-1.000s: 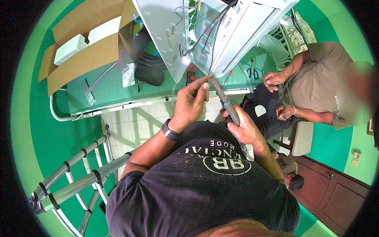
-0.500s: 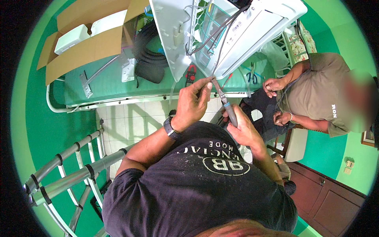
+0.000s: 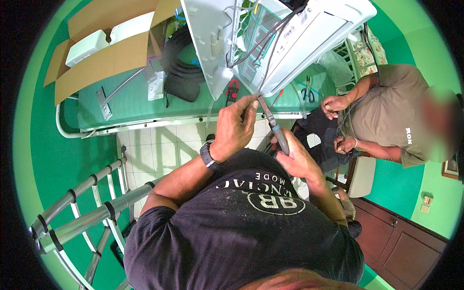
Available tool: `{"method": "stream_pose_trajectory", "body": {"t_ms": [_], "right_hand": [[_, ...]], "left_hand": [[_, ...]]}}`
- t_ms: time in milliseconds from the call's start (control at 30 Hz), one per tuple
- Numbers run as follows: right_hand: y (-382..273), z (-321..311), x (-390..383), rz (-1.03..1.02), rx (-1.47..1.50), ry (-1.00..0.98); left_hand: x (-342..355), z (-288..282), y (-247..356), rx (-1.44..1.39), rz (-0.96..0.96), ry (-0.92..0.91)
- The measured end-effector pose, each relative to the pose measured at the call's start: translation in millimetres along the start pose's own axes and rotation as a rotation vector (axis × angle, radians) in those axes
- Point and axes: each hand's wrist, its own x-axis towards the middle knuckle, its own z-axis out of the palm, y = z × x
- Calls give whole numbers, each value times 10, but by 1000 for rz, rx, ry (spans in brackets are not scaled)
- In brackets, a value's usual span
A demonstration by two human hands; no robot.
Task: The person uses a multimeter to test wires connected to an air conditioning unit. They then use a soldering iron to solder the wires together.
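My right hand is closed round the grey handle of long-nosed pliers, whose jaws point away from me. Their tip meets the end of a dark cable, pinched between the thumb and forefinger of my left hand. From there the cable climbs into the opened white appliance casing, which looks like an air conditioner unit. Whether the jaws are closed on the wire is too small to tell. A red and black clamp meter lies just beyond my left fingers.
A green padded bed carries the casing, a coil of black tubing, a metal bracket and scissors. An open cardboard box stands far left, a telescopic ladder near left. A seated person is close on the right.
Both hands, the pliers and the cable end keep nearly the same place and pose. The whole view has shifted very slightly.
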Motion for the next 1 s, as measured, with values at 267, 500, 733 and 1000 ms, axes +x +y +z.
{"method": "stream_pose_trajectory", "body": {"t_ms": [267,500,733,1000], "right_hand": [[-84,-40,-12,13,-124,-7],[80,-62,6,21,-187,9],[38,-82,33,-2,286,-66],[-39,-50,77,-124,58,44]], "left_hand": [[-11,-33,15,204,204,-6],[-15,-3,-84,222,159,-61],[60,-30,-88,-106,-83,-108],[31,-53,-103,-338,-150,-112]]}}
